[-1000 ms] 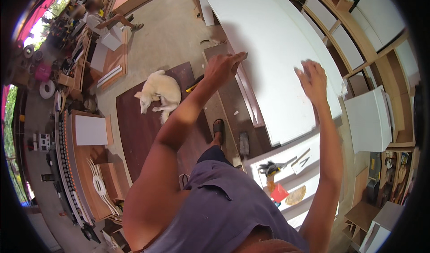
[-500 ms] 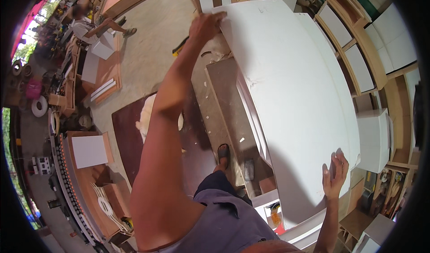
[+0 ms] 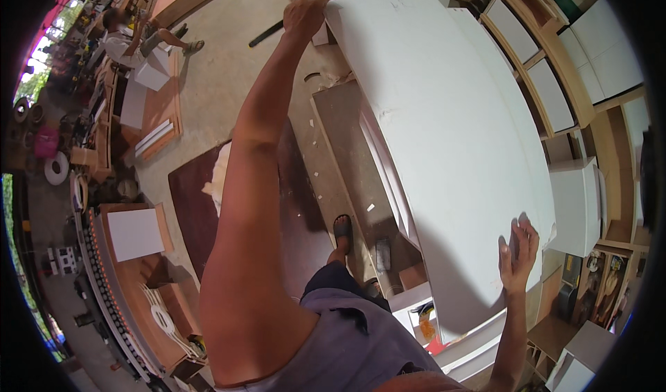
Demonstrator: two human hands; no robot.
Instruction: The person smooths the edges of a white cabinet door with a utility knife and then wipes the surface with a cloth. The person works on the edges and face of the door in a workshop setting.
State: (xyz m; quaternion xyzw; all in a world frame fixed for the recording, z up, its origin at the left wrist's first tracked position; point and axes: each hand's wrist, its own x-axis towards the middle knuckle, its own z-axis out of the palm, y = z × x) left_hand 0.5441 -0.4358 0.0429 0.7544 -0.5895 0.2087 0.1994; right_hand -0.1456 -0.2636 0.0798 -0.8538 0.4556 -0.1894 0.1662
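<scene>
A large white panel (image 3: pixel 451 135) lies lengthwise before me, with a few scuffs on its surface. Stretched far forward, my left hand (image 3: pixel 305 16) has its fingers closed at the panel's far left corner; the fingertips are partly hidden. My right hand (image 3: pixel 519 253) rests on the near right part of the panel with fingers apart, holding nothing. Beneath the panel's left side, white strips (image 3: pixel 388 170) and a white frame piece (image 3: pixel 479 354) show.
A dark red board (image 3: pixel 201 191) with a pale animal-like shape (image 3: pixel 216 177) lies on the floor to the left. Wooden cabinets with white panels (image 3: pixel 555 100) stand close on the right. Another person (image 3: pixel 121 41) sits at the far left. A grey block (image 3: pixel 383 253) lies near my foot.
My left hand has slid farther out to the panel's far corner, its fingers now curled there. My right hand stays in the same place on the panel. The whole view has shifted slightly.
</scene>
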